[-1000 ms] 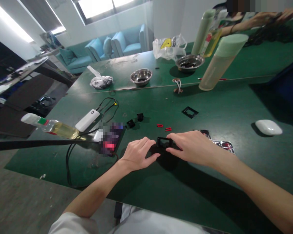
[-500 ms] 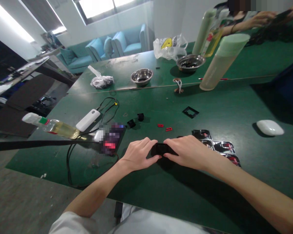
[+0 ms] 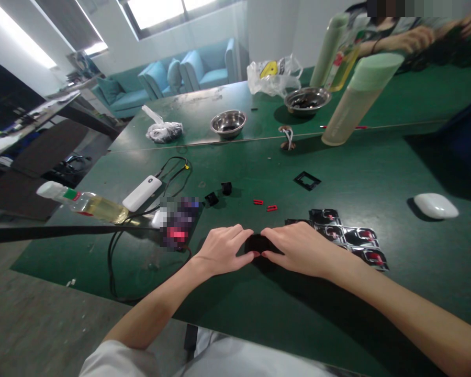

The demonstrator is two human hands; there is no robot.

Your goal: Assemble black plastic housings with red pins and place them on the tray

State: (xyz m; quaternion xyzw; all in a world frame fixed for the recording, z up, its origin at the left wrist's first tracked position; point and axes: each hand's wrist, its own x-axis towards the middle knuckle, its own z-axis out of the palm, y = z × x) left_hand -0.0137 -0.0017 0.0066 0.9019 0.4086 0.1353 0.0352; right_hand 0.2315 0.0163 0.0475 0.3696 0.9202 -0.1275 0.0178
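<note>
A small black plastic part [image 3: 258,244] is pinched between my two hands just above the green table [image 3: 235,303]. My left hand [image 3: 224,248] grips its left end with thumb and fingers. On its right end, my right hand [image 3: 294,246] is closed the same way, and the fingertips of both hands nearly meet. The part's exact kind is hard to make out. Beyond the hands lie two red U-shaped clips [image 3: 272,208], two small black blocks [image 3: 226,188] and a flat black square frame [image 3: 307,180]. Several black printed cards [image 3: 361,236] sit beside my right hand.
To the left are a phone [image 3: 182,222], a white power bank [image 3: 142,193] with cables and an oil bottle [image 3: 98,206]. Farther back stand steel bowls [image 3: 228,124] and a green-capped bottle [image 3: 361,99]. A white case [image 3: 435,206] lies right. Another person's hand [image 3: 410,39] shows across the table.
My hands have drawn slightly closer together around the black part, which looks tilted and darker. The other person's hands have shifted, and the dark object they held up is lower or out of sight.
</note>
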